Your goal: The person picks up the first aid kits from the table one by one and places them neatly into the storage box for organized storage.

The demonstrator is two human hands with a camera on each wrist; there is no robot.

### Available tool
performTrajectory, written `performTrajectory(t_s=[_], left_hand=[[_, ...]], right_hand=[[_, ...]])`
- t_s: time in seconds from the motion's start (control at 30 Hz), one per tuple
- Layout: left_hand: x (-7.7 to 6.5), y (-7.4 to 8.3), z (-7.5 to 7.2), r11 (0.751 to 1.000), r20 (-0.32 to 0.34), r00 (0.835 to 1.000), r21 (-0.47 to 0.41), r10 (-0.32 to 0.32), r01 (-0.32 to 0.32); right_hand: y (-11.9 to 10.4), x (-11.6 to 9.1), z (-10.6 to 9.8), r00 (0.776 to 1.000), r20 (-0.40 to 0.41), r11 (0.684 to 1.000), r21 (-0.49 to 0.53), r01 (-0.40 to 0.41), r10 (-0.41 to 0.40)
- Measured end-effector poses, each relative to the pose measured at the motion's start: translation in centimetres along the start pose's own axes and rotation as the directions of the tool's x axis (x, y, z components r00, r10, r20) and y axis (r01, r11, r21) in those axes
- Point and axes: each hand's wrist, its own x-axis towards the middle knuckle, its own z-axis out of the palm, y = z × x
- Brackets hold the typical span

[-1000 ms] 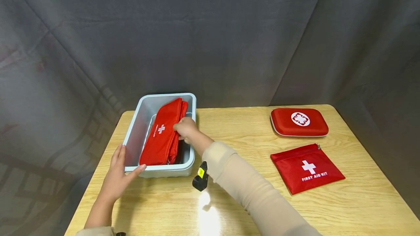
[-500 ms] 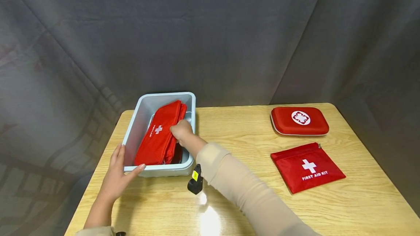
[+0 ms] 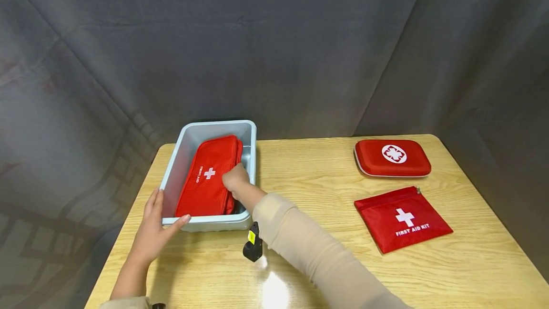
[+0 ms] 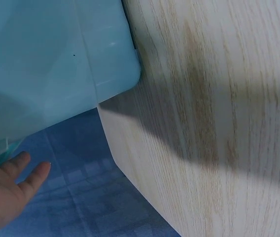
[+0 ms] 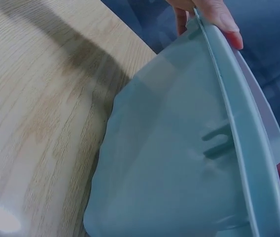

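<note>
Pouch (image 3: 206, 194) inside the bin (image 3: 214, 227) is being gripped at its right edge by the right hand (image 3: 237, 180); the bin's near-left corner is being clasped by the left hand (image 3: 150, 232). If that clasp were loosened, the bin could be dragged along the tabletop (image 3: 309, 180).

Long beige slvs (image 3: 319, 252), blk wrist cam (image 3: 252, 250) w/ yel label (image 3: 251, 237)

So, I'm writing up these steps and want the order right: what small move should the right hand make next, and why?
Probably ease the right hand off the red bag and out of the pale bin: the bag lies inside, its white cross facing up, and the left hand rests at the bin's near left corner.
</note>
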Motion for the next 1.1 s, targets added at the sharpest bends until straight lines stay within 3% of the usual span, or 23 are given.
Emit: performTrajectory(t_s=[0.27, 0.53, 0.83, 1.0, 1.1], left_hand=[[-0.1, 0.0, 0.2, 1.0, -0.005, 1.0, 0.001, -0.004, 0.004], [0.0, -0.1, 0.2, 1.0, -0.007, 1.0, 0.004, -0.007, 0.007], [0.1, -0.4, 0.1, 1.0, -0.016, 1.0, 0.004, 0.004, -0.004], [0.2, -0.4, 0.2, 1.0, -0.025, 1.0, -0.012, 0.01, -0.01], [0.2, -0.4, 0.2, 1.0, -0.025, 1.0, -0.023, 0.011, -0.011]], right_hand=[[0.5, 0.1, 0.3, 0.999, -0.015, 0.999, 0.002, -0.043, 0.043], [1.0, -0.3, 0.6, 0.999, 0.03, 0.998, -0.036, -0.044, 0.045], [0.7, -1.0, 0.3, 0.994, 0.048, 0.976, -0.194, 0.103, -0.096], [0.7, -1.5, -0.2, 0.987, 0.102, 0.987, -0.086, 0.133, -0.124], [0.7, -2.1, -1.0, 0.975, 0.152, 0.986, 0.054, 0.155, -0.162]])
